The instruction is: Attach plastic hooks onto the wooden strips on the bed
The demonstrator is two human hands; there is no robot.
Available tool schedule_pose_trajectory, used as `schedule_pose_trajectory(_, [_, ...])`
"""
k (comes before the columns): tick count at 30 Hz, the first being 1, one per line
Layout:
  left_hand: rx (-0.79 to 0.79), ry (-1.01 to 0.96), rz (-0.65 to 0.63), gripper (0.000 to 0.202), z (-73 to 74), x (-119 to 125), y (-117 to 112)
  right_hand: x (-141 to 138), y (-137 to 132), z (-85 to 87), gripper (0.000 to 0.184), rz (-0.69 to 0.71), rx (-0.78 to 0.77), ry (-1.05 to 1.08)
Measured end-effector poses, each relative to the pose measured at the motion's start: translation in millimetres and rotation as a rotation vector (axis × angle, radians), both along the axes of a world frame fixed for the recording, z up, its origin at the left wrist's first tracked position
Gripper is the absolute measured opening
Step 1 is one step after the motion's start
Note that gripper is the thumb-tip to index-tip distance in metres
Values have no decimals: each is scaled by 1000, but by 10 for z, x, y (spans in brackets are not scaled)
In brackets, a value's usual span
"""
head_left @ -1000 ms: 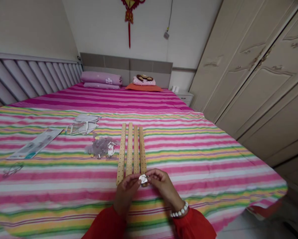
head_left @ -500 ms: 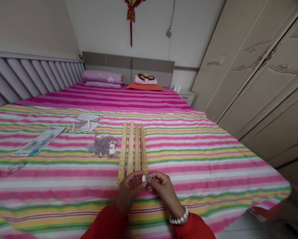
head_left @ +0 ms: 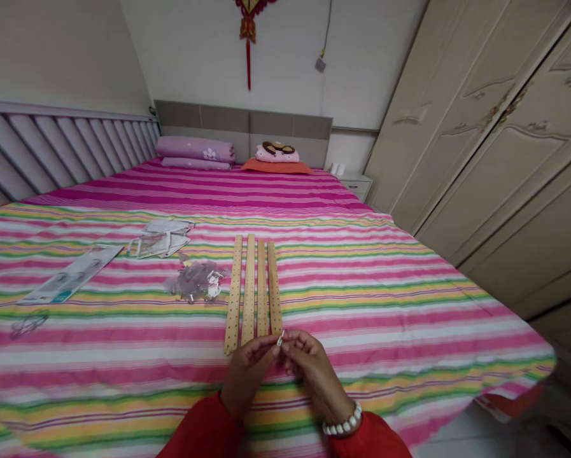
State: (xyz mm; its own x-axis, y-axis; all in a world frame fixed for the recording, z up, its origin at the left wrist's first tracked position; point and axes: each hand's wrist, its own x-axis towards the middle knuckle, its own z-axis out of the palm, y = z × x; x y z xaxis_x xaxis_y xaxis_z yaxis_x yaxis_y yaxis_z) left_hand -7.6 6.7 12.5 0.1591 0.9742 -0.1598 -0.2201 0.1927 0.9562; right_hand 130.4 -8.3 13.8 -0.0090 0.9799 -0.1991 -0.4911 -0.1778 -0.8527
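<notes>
My left hand [head_left: 250, 370] and my right hand [head_left: 312, 369] meet over the near ends of several wooden strips. Pinched between their fingertips is a small white and silvery piece [head_left: 280, 339], too small for me to tell its kind. Each strip, such as the perforated wooden strip [head_left: 248, 289], lies lengthwise on the striped cloth and has rows of small holes. Left of the strips lies a clear plastic bag [head_left: 194, 280] with small white and metal pieces in and around it.
White packets [head_left: 163, 238] lie farther back on the striped bedspread [head_left: 385, 286]. A flat blister pack [head_left: 75, 275] and a loop of thin wire or cord [head_left: 28, 323] are at the left. Folded purple bedding [head_left: 197, 151] rests by the headboard; a wardrobe [head_left: 480, 140] stands at right.
The small piece has turned between my fingertips: its round white face showed before, and now it appears narrow and tilted. My hands stay nearly in place, and the view has shifted slightly.
</notes>
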Motion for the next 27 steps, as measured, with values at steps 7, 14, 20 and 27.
schedule_pose_trajectory(7, [-208,-124,-7,33,-4,38,49,75,104,-34,33,32,60,-164])
schedule_pose_trajectory(14, [-95,60,-10,24,26,-1,67,118,158,13,39,63,188,-337])
schedule_pose_trajectory(20, [-100,17,17,41,59,-62,132,64,137,-56,36,58,115,-263])
schedule_pose_trajectory(27, [49,104,41,40,33,-10,315,-14,140,-51,44,3,41,-206])
